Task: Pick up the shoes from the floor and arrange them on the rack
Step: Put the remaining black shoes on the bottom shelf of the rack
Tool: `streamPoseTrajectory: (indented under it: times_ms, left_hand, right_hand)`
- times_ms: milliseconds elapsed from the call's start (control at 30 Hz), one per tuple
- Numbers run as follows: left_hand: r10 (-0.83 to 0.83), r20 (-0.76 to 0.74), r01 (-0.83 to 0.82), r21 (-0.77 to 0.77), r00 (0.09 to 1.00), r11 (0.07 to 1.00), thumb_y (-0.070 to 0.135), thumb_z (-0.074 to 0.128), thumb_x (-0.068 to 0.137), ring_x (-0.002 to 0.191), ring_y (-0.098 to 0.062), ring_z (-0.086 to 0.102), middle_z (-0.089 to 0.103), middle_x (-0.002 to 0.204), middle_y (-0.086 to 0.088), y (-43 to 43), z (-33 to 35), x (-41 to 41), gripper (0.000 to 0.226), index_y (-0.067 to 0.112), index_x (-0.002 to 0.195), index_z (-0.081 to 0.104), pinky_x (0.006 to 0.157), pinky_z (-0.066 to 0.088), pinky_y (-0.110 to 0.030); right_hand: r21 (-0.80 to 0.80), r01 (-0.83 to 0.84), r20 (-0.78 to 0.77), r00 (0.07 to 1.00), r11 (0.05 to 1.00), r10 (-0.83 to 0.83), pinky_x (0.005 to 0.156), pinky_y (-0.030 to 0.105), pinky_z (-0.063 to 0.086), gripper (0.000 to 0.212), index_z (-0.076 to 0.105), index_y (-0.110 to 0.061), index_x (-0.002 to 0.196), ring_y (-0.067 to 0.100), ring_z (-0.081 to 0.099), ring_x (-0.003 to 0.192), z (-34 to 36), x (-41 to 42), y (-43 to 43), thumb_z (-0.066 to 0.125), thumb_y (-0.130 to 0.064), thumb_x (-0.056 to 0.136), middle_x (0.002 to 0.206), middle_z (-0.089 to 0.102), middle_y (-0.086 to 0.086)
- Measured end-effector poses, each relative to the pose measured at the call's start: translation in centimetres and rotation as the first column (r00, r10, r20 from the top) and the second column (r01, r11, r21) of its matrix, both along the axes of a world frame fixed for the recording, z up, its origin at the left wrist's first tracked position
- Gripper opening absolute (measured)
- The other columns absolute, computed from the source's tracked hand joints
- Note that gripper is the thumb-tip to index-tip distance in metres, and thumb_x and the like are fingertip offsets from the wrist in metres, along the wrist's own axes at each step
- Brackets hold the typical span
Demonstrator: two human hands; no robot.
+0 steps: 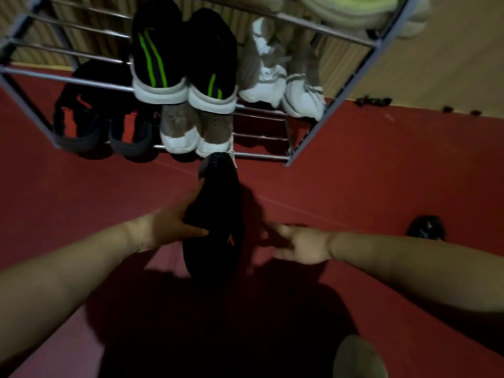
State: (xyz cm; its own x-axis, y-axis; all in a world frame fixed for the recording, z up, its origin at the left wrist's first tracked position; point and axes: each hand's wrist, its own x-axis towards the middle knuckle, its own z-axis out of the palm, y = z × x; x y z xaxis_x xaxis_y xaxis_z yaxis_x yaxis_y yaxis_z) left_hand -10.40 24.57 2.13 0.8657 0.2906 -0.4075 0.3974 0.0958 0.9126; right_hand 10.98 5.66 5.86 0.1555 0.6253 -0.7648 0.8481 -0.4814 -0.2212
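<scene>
Closest to me, at the lower right edge, I see a pale rounded shape too blurred to identify. A broad dark shadow lies across the red floor. Past that, 2 bare forearms reach forward.

The left hand has its grip on a black low-top shoe. The thumb lies across the upper and the fingers run along the shoe's left side. The shoe sits lengthwise with its toe pointing away, just in front of the rack's lowest front rail. I cannot tell whether its sole touches the floor.

The right hand is just beside the shoe's right side with its grip wide, fingers spread and holding nothing. Those fingers are blurred. Further right, well apart from both hands, a second dark shoe lies on the floor.

Beyond the hands stands the silver metal-rail shoe rack. On its lowest tier, from the left, are 2 dark open sandals and 2 brown-and-white sneakers. On the tier above rest 2 black sneakers with green stripes. Just beside them on the right are 2 white-and-beige sneakers. On the top tier, at the upper right, sit pale yellow-green shoes, cut off by the frame edge. Behind the rack is a beige wall.
</scene>
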Motion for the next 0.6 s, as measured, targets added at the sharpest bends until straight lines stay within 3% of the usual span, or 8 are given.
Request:
streamPoseTrajectory:
  times_ms: [67, 133, 233, 333, 467, 600]
  left_hand:
    - [-0.023, 0.021, 0.024, -0.050, 1.000, 0.998, 0.001, 0.075, 0.068, 0.122, -0.003, 0.048, 0.046, 0.140, 0.009, -0.8, 0.8, 1.9, 0.102, 0.032, 0.147, 0.019, 0.090, 0.048, -0.015]
    - [-0.056, 0.029, 0.058, -0.050, 0.998, 0.997, -0.001, 0.073, 0.068, 0.109, 0.004, 0.057, 0.059, 0.122, 0.021, -1.4, 1.7, 3.9, 0.095, 0.041, 0.141, 0.028, 0.079, 0.052, -0.014]
    - [-0.126, 0.013, 0.126, -0.011, 0.992, 0.992, -0.002, 0.074, 0.064, 0.104, 0.004, 0.060, 0.063, 0.111, 0.026, -2.9, 3.0, 7.4, 0.094, 0.055, 0.126, 0.033, 0.074, 0.053, -0.015]
    - [-0.196, 0.015, 0.195, 0.029, 0.981, 0.980, -0.022, 0.064, 0.071, 0.092, 0.009, 0.063, 0.066, 0.099, 0.032, -4.8, 4.0, 11.1, 0.094, 0.052, 0.121, 0.035, 0.067, 0.051, -0.011]
    - [-0.264, -0.020, 0.264, 0.014, 0.964, 0.964, -0.022, 0.064, 0.071, 0.090, -0.001, 0.066, 0.070, 0.108, 0.015, -7.3, 5.4, 15.9, 0.096, 0.050, 0.129, 0.035, 0.069, 0.055, -0.018]
    - [-0.229, -0.022, 0.229, 0.032, 0.973, 0.973, -0.019, 0.058, 0.077, 0.085, 0.007, 0.064, 0.056, 0.130, 0.002, -10.6, 5.6, 21.7, 0.097, 0.036, 0.147, 0.020, 0.069, 0.052, -0.013]
  right_hand:
    - [-0.084, 0.021, 0.022, 1.000, 0.996, -0.019, 0.112, 0.022, 0.023, 0.082, -0.010, -0.031, 0.150, 0.020, 0.028, 0.141, 1.1, 1.9, -3.9, 0.048, -0.046, 0.094, 0.156, 0.022, 0.008]
    - [-0.110, 0.097, 0.084, 0.993, 0.989, -0.088, 0.109, 0.023, 0.025, 0.084, -0.018, -0.035, 0.146, 0.025, 0.028, 0.141, 1.9, 4.1, -7.0, 0.047, -0.047, 0.094, 0.156, 0.020, 0.014]
    - [-0.064, 0.236, 0.176, 0.959, 0.970, -0.222, 0.110, 0.028, 0.028, 0.086, -0.021, -0.037, 0.145, 0.028, 0.031, 0.140, 1.6, 7.4, -9.7, 0.047, -0.049, 0.094, 0.156, 0.019, 0.014]
    - [-0.005, 0.333, 0.164, 0.930, 0.943, -0.328, 0.113, 0.030, 0.022, 0.086, -0.019, -0.034, 0.147, 0.026, 0.021, 0.144, 0.7, 9.9, -11.2, 0.047, -0.047, 0.094, 0.158, 0.012, 0.014]
    - [0.114, 0.432, 0.144, 0.884, 0.895, -0.445, 0.115, 0.037, 0.017, 0.081, -0.014, -0.034, 0.148, 0.033, 0.010, 0.145, -0.7, 12.1, -13.9, 0.046, -0.046, 0.095, 0.158, 0.001, 0.015]
    - [0.189, 0.576, 0.305, 0.736, 0.795, -0.605, 0.115, 0.050, 0.009, 0.088, -0.014, -0.037, 0.148, 0.033, -0.012, 0.145, -2.8, 15.7, -18.6, 0.048, -0.056, 0.090, 0.159, -0.010, 0.006]
